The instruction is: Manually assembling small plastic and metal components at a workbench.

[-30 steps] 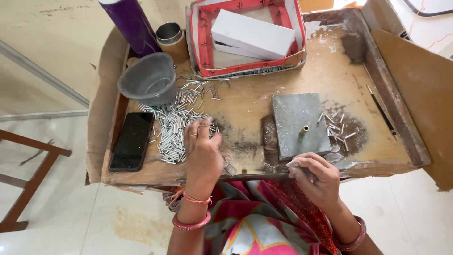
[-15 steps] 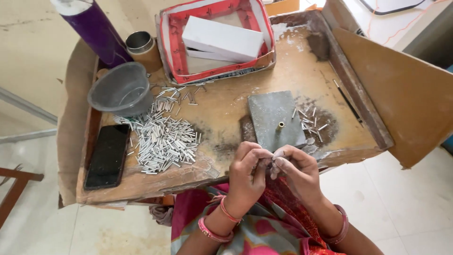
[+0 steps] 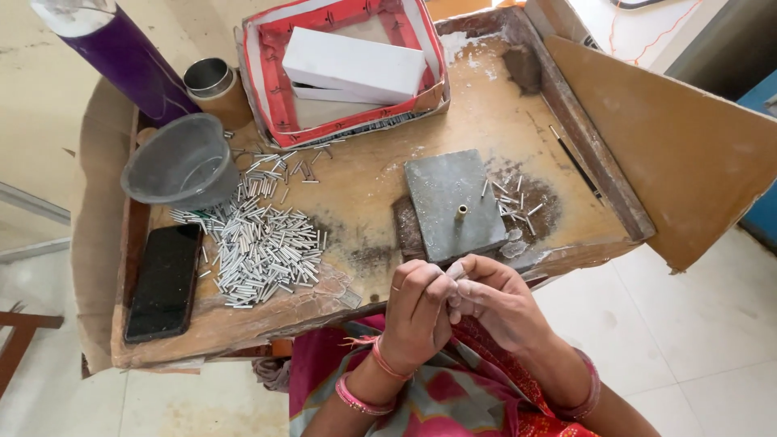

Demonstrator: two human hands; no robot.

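My left hand [image 3: 418, 307] and my right hand [image 3: 492, 298] meet fingertip to fingertip just in front of the near edge of a worn wooden work table [image 3: 364, 174]. Both pinch a small pale piece between them, too small to make out. Right behind the hands lies a grey metal block [image 3: 453, 202] with a short brass peg [image 3: 461, 212] standing on it. A heap of several short silvery metal tubes [image 3: 259, 243] is spread to the left of my left hand.
A black phone [image 3: 166, 279] lies at the table's left edge, with a grey plastic bowl [image 3: 180, 162] behind it. A purple bottle [image 3: 121, 57], a small tin [image 3: 212, 81] and a red-lined tray [image 3: 267, 65] holding white boxes [image 3: 352, 65] stand at the back. A few loose tubes [image 3: 518, 202] lie right of the block.
My left hand left the tube heap and came across to join my right hand at the table's near edge. Since then the hands have stayed together; the camera has shifted slightly.
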